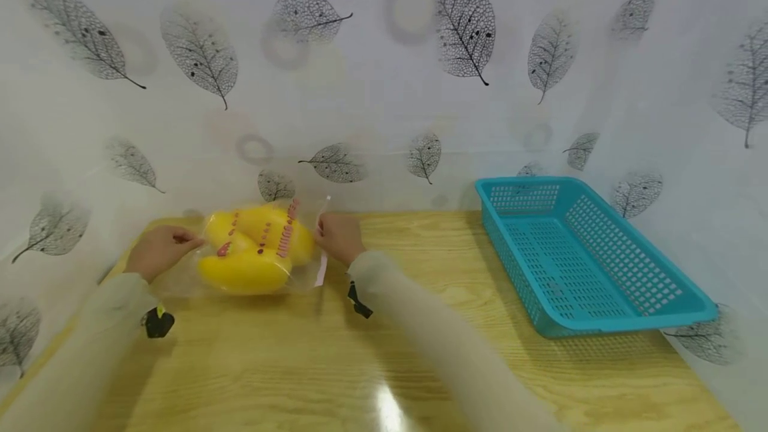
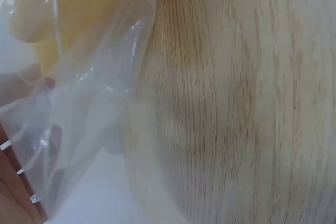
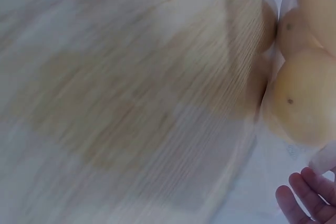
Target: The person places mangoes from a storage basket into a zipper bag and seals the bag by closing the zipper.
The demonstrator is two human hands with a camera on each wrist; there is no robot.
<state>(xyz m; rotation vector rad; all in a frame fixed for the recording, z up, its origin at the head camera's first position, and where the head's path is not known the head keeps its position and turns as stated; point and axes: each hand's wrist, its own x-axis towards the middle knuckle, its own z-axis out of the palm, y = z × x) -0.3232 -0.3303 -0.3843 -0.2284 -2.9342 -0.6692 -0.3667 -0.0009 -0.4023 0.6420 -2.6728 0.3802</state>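
Observation:
A clear plastic bag (image 1: 287,229) with red print lies at the left of the table. Several large, smooth yellow fruits (image 1: 246,275) fill it; their exact kind is unclear. At the bag's left edge my left hand (image 1: 159,251) pinches the plastic between thumb and fingers. My right hand (image 1: 339,237) grips the opposite edge, beside a pale strip (image 1: 321,271). In the left wrist view, loose clear film covers part of the left hand's fingers (image 2: 21,85). Dark spots mark the fruits in the right wrist view, with my right hand's fingers (image 3: 302,198) below them.
A turquoise plastic basket (image 1: 534,285) with lattice walls stands on the right side of the wooden table (image 1: 270,365). A pale curtain-like sheet (image 1: 372,99) with a leaf print hangs behind the table and along its sides.

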